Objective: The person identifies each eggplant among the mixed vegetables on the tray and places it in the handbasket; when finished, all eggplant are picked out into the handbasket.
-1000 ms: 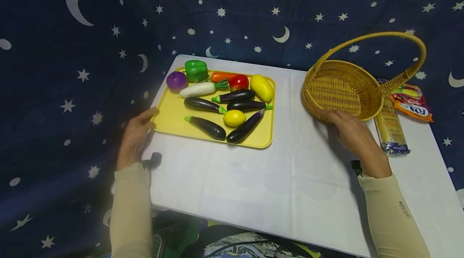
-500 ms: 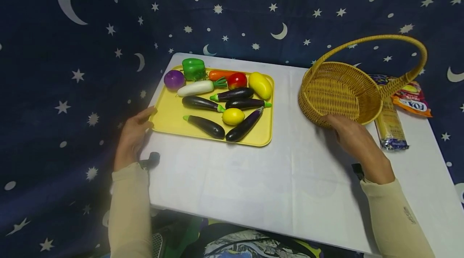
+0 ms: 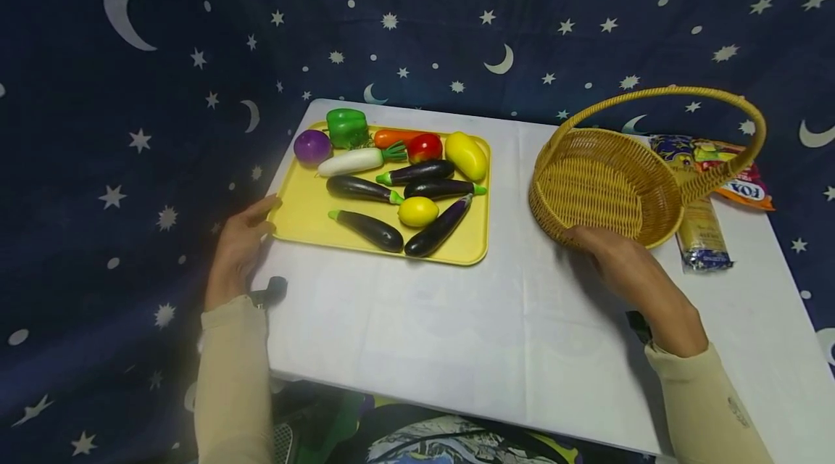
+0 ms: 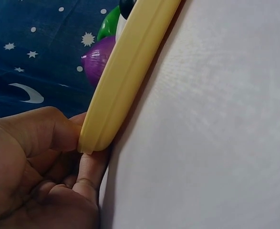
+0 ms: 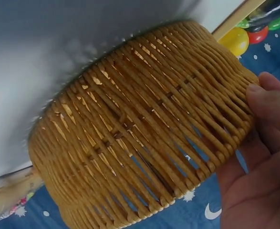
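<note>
My left hand (image 3: 238, 246) pinches the left edge of a yellow tray (image 3: 300, 206); the left wrist view has the thumb on one side of the rim and fingers under it. On the tray lie several eggplants (image 3: 368, 230), a lemon (image 3: 418, 212), a white radish (image 3: 352, 161), a carrot (image 3: 394, 138), a green bell pepper (image 3: 348, 128), a purple onion (image 3: 312, 148), a red fruit (image 3: 425, 148) and a yellow mango (image 3: 466, 156). My right hand (image 3: 629, 272) grips the near rim of a wicker basket (image 5: 140, 114), thumb inside and fingers outside. Nothing lies in the basket.
Behind and right of the basket are a yellow pasta-like packet (image 3: 704, 235) and a red-orange bag (image 3: 746, 188), both partly hidden by it. The white table (image 3: 404, 326) ends at a dark blue curtain (image 3: 443, 29) with moons and stars.
My right hand has drawn the basket slightly toward me and to the left, uncovering more of the packets behind it. The left hand still holds the tray in place.
</note>
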Motion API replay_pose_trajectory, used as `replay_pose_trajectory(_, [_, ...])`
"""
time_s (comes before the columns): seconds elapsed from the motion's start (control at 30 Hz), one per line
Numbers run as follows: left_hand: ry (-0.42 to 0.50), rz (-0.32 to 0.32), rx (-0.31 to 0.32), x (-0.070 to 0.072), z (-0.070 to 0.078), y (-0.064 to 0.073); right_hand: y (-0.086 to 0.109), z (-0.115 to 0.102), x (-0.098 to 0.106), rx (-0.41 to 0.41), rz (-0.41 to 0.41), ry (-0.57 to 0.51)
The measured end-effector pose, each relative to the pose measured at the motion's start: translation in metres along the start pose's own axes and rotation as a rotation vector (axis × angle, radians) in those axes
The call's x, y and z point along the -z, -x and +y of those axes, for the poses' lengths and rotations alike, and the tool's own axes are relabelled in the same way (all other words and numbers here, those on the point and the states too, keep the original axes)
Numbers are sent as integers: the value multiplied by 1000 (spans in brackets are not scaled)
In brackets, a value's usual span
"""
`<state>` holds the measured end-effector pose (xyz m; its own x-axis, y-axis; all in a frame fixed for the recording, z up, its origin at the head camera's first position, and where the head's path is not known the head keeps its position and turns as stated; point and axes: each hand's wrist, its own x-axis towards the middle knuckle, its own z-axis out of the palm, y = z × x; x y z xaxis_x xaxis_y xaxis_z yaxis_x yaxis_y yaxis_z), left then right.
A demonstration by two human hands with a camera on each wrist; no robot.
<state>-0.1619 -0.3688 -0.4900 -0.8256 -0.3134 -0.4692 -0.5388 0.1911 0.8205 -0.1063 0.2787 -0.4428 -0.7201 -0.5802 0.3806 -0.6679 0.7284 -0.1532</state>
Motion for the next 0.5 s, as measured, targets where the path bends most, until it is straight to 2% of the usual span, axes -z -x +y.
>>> replay_pose_trajectory(0.17, [11, -9, -6, 2, -1, 0, 4, -6, 1, 14, 6, -3])
replay_pose_trajectory(0.5, [20, -33, -38, 3, -6, -2, 11, -13, 5, -53, -69, -25])
